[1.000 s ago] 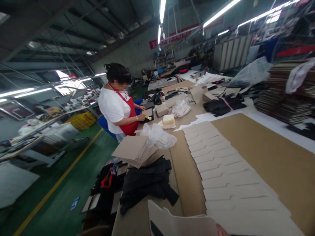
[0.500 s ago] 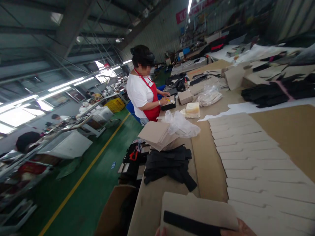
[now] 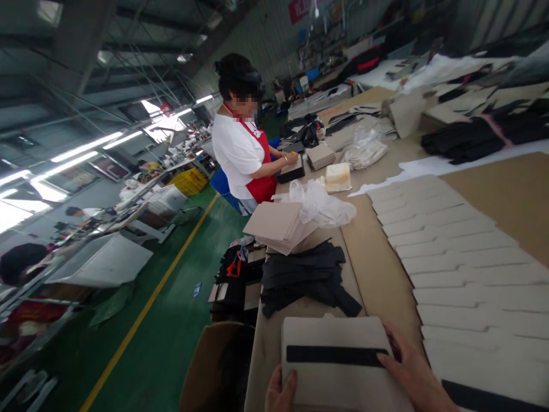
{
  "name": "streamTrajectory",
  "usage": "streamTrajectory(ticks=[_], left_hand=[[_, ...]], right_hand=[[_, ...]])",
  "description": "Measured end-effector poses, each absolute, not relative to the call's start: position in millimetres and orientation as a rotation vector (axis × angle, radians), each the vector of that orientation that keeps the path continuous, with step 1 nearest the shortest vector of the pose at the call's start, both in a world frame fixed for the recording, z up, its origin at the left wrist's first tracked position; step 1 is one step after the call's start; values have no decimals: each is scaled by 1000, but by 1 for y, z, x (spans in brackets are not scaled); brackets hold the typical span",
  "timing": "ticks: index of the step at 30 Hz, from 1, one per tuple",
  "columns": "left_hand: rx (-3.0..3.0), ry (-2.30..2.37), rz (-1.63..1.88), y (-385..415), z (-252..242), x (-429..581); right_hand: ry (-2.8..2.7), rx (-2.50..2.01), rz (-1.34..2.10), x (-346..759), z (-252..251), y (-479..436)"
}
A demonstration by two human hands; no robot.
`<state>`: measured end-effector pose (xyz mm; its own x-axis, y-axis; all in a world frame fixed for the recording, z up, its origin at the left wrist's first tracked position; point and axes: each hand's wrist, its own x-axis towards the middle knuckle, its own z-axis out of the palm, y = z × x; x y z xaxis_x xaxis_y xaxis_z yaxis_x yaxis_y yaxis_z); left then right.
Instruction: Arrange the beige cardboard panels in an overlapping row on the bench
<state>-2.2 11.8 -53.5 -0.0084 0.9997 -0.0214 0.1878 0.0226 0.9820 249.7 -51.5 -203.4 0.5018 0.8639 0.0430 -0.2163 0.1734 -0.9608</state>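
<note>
A beige board (image 3: pixel 338 380) with a black strip (image 3: pixel 334 355) across it lies at the bottom centre, above the near end of the table. My left hand (image 3: pixel 281 390) grips its lower left edge, thumb on top. At the right edge my right hand (image 3: pixel 409 366) holds the board, its thumb at the strip's right end and its fingers behind. Just beyond are loose black strips (image 3: pixel 304 274) in a pile, with a stack of beige boards (image 3: pixel 274 223) behind them.
Overlapping beige pieces (image 3: pixel 463 263) cover the table's right side. Clear plastic (image 3: pixel 326 209) lies by the board stack. A person in a red apron (image 3: pixel 262 186) works at the table's far left. An open carton (image 3: pixel 217 366) stands below the left edge.
The view has shifted slightly right and down. The board has come up more fully into view, its strip now nearly level. More of both hands shows, and my right thumb lies on the strip's end.
</note>
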Motion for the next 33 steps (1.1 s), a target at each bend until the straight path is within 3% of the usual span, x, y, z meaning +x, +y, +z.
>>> streamTrajectory(ticks=[6, 14, 20, 28, 33], left_hand=[[1852, 1381, 776, 73, -69, -27], [2324, 1490, 647, 102, -106, -52], [2401, 1510, 835, 89, -100, -39], [1944, 1442, 746, 98, -67, -46], [1785, 1485, 874, 85, -64, -56]], right_hand=[[-607, -1311, 725, 242, -202, -43], [-653, -1634, 389, 225, -179, -45], [-517, -1645, 223, 222, -170, -42], [-613, -1370, 724, 216, -140, -74], [-482, -1167, 951, 206, -167, -81]])
